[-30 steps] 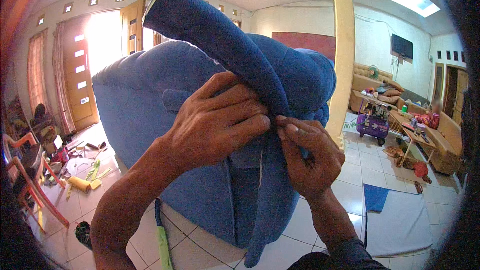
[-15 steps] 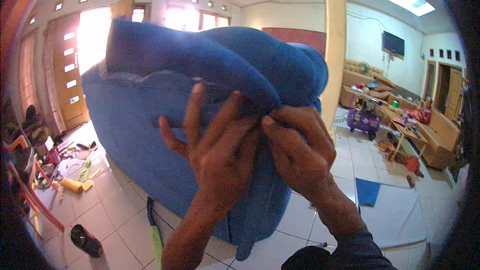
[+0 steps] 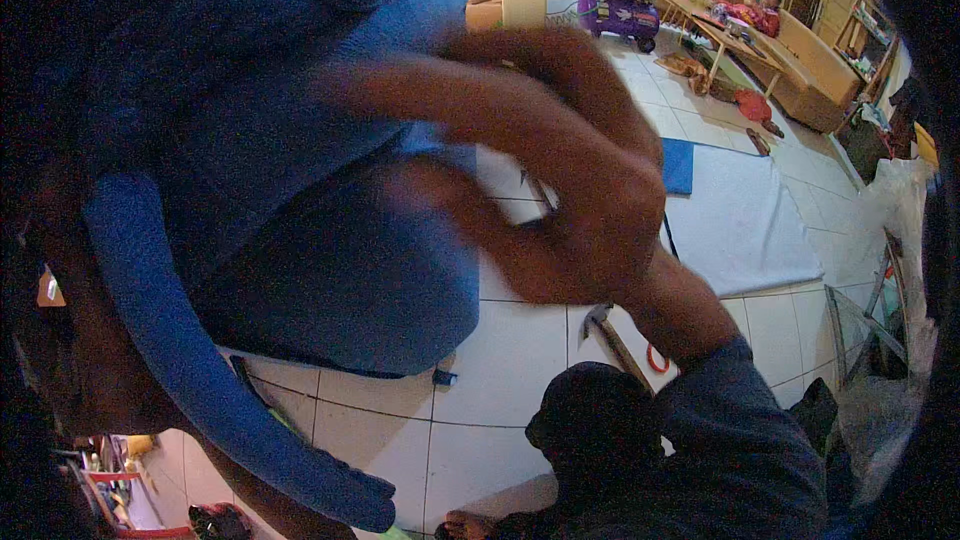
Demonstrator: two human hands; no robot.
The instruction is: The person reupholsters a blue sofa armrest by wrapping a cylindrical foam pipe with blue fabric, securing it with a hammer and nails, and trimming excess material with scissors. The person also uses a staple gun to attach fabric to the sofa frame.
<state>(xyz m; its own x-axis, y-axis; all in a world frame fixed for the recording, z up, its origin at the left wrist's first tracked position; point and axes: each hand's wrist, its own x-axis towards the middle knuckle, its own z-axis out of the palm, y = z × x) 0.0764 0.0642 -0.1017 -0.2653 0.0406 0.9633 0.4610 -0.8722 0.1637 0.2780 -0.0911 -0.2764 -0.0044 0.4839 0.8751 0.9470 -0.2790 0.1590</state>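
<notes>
A large blue fabric-covered upholstered piece [image 3: 350, 270] fills the left half, its upper part bunched into folds. My right hand [image 3: 590, 180] is in front of its right side, thumb and fingers spread apart; the fingertips are blurred and I see nothing between them. A long, rounded blue padded strip [image 3: 160, 280] hangs down at the left and curves toward the floor. My left forearm [image 3: 95, 350] is in deep shadow beside that strip; the fingers of my left hand are hidden in the dark.
A hammer [image 3: 618, 342] and a red ring [image 3: 657, 357] lie on the white tiles. To the right is a pale sheet [image 3: 745, 225] with a blue cloth piece [image 3: 678, 167]. Farther back stand a purple air compressor [image 3: 617, 15] and a bench with a person [image 3: 755, 15] on it.
My view has swung down and to the right. My right hand has come away from the fabric edge it was pinching and its fingers have spread. My left hand has moved into shadow.
</notes>
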